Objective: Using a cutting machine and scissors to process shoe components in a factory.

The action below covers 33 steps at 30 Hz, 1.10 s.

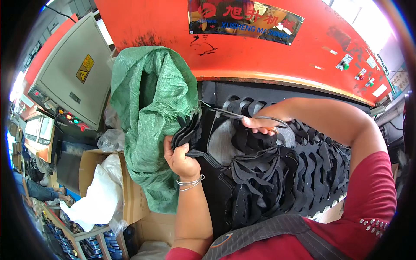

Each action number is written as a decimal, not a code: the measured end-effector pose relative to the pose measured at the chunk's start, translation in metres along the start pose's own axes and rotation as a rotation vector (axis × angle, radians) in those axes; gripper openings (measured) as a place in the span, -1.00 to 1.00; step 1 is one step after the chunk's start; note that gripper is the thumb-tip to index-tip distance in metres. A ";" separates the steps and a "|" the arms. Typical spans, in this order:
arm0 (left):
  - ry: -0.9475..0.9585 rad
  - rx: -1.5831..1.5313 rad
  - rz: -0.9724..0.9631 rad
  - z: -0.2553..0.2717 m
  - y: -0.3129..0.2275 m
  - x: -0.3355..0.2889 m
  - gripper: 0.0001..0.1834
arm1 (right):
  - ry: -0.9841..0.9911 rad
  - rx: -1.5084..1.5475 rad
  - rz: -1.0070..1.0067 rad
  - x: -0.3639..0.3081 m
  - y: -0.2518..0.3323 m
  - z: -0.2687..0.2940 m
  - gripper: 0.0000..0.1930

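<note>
My right hand [261,125] grips a pair of scissors [226,113], its long blades reaching left toward the frayed edge of a green woven sack [151,93]. My left hand [184,161] is closed on the edge of a stack of black fabric layers [189,133], thumb on top, close beside the sack. Whether the scissors are cutting anything cannot be made out. Beneath both hands spreads a layered black sheet [299,173] with curved cut-outs and loose, wavy strips. A grey surface [222,141] shows through one of the openings.
A large orange-red machine [151,26] with buttons spans the back. On the left stand a grey electrical cabinet [71,71] and a cardboard box [134,199] with a white bag [102,195] in it. Blue-black pieces fill a rack [104,245] at the lower left.
</note>
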<state>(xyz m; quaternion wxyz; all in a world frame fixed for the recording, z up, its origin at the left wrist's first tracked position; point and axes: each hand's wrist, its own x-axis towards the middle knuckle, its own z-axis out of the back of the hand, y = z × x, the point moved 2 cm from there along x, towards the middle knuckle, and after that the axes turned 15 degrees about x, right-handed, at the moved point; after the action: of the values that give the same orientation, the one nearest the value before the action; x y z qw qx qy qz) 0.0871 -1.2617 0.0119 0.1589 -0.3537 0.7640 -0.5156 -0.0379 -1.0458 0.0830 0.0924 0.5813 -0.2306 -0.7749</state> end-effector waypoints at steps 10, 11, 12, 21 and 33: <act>0.094 -0.072 -0.113 0.022 -0.043 -0.013 -0.70 | -0.192 -0.010 0.124 0.047 0.066 -0.019 -0.14; 0.236 -0.179 -0.084 0.028 -0.046 -0.013 -0.68 | -0.224 -0.080 0.087 0.040 0.067 -0.026 -0.19; 0.278 -0.123 -0.025 0.032 -0.043 -0.012 -0.61 | -0.234 -0.146 0.027 0.029 0.067 -0.030 -0.24; 0.699 0.964 -0.065 0.108 -0.043 -0.045 -0.52 | -0.796 -0.420 0.395 -0.181 0.068 0.038 -0.55; 0.592 0.804 0.771 0.170 -0.095 -0.200 -0.34 | -1.841 0.114 0.560 -0.296 0.010 0.252 -0.31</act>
<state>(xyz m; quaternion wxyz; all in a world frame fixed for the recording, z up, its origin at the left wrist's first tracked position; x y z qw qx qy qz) 0.3664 -1.2563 0.0020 0.2355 0.1922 0.5947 -0.7443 -0.1858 -0.8703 0.3966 0.0283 -0.3270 -0.3804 -0.8646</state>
